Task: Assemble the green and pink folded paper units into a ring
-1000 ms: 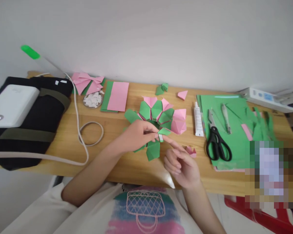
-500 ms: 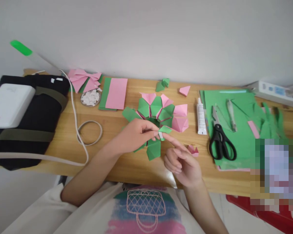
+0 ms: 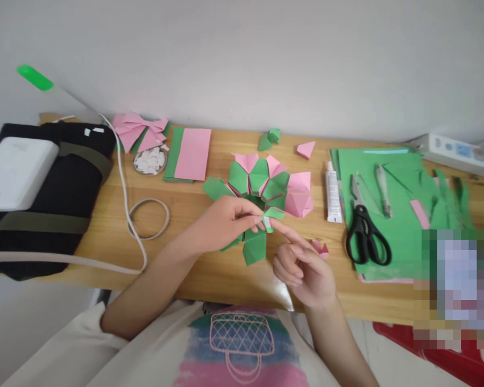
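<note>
My left hand [image 3: 228, 223] pinches a small folded green paper piece [image 3: 275, 213] with a white patch on it. The index finger of my right hand [image 3: 304, 269] is stretched out and its tip touches this piece; the other fingers are curled in. Under and behind my left hand lies a ring of folded green and pink paper units [image 3: 258, 174], partly hidden by that hand. A small pink folded piece [image 3: 319, 249] rests just beyond my right hand.
Black scissors [image 3: 368, 236] and a glue tube [image 3: 332, 193] lie at the right by green sheets [image 3: 391, 242]. Left are a dish of white bits [image 3: 150, 161], pink sheets [image 3: 193, 154], a looping cable [image 3: 123, 183] and a white device [image 3: 20, 172] on black cloth.
Both hands hold nearly the same pose. The view has shifted very slightly, and nothing has been taken hold of or let go.
</note>
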